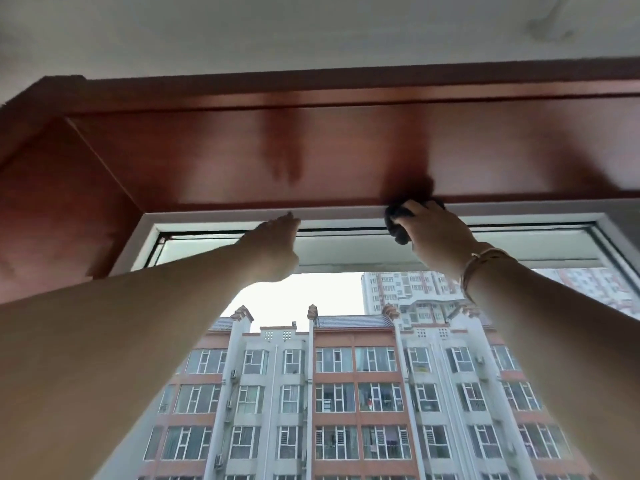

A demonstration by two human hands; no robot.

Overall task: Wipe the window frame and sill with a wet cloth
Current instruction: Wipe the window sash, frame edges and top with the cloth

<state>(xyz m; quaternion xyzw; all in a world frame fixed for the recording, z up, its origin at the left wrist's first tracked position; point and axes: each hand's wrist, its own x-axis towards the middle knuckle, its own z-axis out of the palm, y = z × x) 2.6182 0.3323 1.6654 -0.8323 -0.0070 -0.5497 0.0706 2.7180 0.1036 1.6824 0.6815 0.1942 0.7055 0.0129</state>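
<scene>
No readable text, labels, brands, numbers or signs anywhere in view.

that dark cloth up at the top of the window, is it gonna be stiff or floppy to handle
Probably floppy: the dark cloth is bunched in the right hand, a fold drooping below the fingers. Likely light, since one hand holds it overhead against the white frame.
</scene>
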